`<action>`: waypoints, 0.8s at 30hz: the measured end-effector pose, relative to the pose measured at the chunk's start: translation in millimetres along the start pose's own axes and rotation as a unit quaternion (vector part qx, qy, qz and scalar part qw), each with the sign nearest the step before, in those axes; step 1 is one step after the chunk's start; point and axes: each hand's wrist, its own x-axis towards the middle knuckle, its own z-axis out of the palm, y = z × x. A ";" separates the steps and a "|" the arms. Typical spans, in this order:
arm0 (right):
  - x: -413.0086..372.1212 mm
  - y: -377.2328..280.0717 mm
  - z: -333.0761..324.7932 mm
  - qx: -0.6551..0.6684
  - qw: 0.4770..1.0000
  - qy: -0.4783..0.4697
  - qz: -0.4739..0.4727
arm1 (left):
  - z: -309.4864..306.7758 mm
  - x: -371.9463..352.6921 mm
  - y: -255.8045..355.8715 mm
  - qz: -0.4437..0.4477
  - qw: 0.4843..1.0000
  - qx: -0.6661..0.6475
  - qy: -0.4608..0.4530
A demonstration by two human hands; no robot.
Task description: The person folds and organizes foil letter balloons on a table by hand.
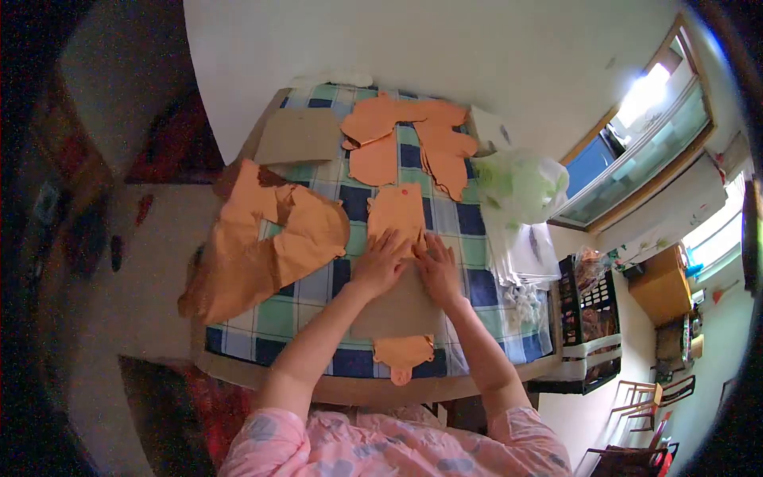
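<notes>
In front of me, an orange sheet (396, 208) with a small red spot near its far edge lies on the table. My left hand (381, 264) rests flat on its near part with fingers spread. At the sheet's right near edge is my right hand (437, 268), fingers stretched out and touching it. Beneath both forearms a plain cardboard piece (401, 306) extends toward me. Another orange piece (404, 350) with a rounded tab pokes out past the cardboard's near end. Whether the two orange parts join under the cardboard is hidden.
A checked cloth (318, 306) covers the table. Cut orange pieces (373, 159) lie at the back, a large crumpled orange-brown sheet (274, 230) at left, cardboard (298, 135) at back left. Plastic bags (520, 187) stand at right, beside a black crate (590, 318).
</notes>
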 end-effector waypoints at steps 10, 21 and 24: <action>1.7 -2.1 3.7 0.106 0.993 0.057 -0.008 | -9.4 1.8 2.2 -0.009 0.996 0.047 -0.076; 6.2 11.5 4.1 0.007 1.000 0.001 -0.022 | -3.1 -0.7 0.7 0.007 0.999 0.034 -0.030; 6.8 11.9 5.6 0.007 0.999 0.024 -0.032 | -2.0 -0.4 0.7 0.010 0.999 0.034 -0.035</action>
